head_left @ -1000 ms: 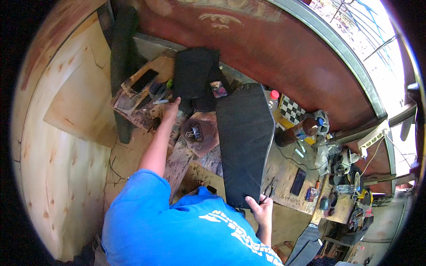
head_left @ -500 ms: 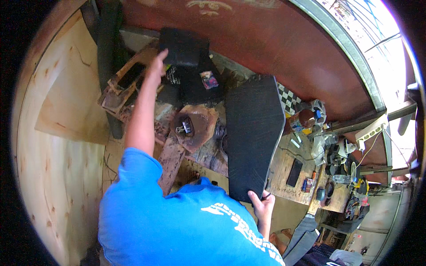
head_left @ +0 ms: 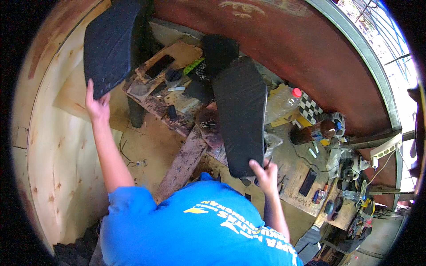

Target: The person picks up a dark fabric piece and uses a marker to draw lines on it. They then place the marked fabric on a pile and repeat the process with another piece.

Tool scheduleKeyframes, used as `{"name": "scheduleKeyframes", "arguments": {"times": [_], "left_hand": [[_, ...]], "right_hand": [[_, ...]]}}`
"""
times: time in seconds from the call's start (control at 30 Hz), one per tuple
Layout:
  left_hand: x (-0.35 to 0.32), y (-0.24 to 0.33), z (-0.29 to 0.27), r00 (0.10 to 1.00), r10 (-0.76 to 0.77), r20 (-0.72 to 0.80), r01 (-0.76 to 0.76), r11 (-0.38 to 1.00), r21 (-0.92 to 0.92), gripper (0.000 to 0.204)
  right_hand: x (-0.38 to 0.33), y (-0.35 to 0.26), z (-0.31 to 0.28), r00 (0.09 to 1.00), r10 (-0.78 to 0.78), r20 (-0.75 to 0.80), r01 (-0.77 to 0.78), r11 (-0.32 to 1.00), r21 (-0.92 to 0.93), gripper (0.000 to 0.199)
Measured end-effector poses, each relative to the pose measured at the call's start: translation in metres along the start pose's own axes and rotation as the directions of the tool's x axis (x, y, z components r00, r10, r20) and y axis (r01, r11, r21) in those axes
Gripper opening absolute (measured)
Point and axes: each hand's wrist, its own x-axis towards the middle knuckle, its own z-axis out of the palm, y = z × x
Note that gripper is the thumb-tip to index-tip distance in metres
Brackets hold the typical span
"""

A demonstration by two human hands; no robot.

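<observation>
At the upper left, my left hand (head_left: 98, 106) grips the lower end of a flat black panel (head_left: 108, 48) with angled edges, raised beside the wooden wall. Its fingers are closed at the panel's bottom corner. My right hand (head_left: 266, 176) pinches the lower right corner of a second black panel (head_left: 242, 117), long and tilted over the bench, with the thumb on its face. A thin dark object sticks up by those fingers; its kind is unclear. Behind the second panel lies a black piece (head_left: 219, 51), and a binder clip (head_left: 207, 125) rests on a wooden block, partly hidden.
The low wooden bench (head_left: 179, 166) holds scraps and a dark phone-like slab (head_left: 159, 66). To the right are a clear bottle with a red cap (head_left: 284, 104), a brown bottle (head_left: 313, 132), a phone (head_left: 307, 183) and a power strip (head_left: 386, 148). A plywood wall (head_left: 57, 159) stands left.
My left hand has swung from the back of the bench to the upper left and now holds a black panel there. The right hand's panel has shifted slightly up and appears narrower.
</observation>
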Motion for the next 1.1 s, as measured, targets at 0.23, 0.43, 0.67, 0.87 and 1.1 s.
{"name": "scheduleKeyframes", "arguments": {"times": [0.23,0.43,0.67,0.87,1.1], "left_hand": [[-0.04,0.047,-0.167,0.974,0.009,-0.228,-0.002,0.999,0.034,0.032],[-0.127,0.069,-0.231,0.87,0.042,-0.491,-0.001,0.997,0.083,0.046],[-0.197,0.069,-0.224,0.889,-0.083,-0.45,0.098,0.995,0.01,0.037],[-0.222,0.024,-0.174,0.981,-0.169,-0.091,0.174,0.984,0.042,0.041],[-0.297,-0.075,-0.036,0.851,-0.366,0.376,0.219,0.899,0.378,0.046]], "right_hand": [[0.188,-0.035,0.07,0.99,-0.14,0.011,0.136,0.979,0.155,0.038],[0.32,-0.045,0.135,0.993,-0.09,-0.082,0.103,0.98,0.17,0.053],[0.319,-0.06,0.13,0.996,-0.051,-0.068,0.011,0.869,-0.495,0.079],[0.166,-0.111,0.1,0.892,0.01,0.453,0.187,0.903,-0.388,0.067],[0.039,-0.121,0.067,0.794,-0.141,0.592,0.091,0.989,0.113,0.041]]}}
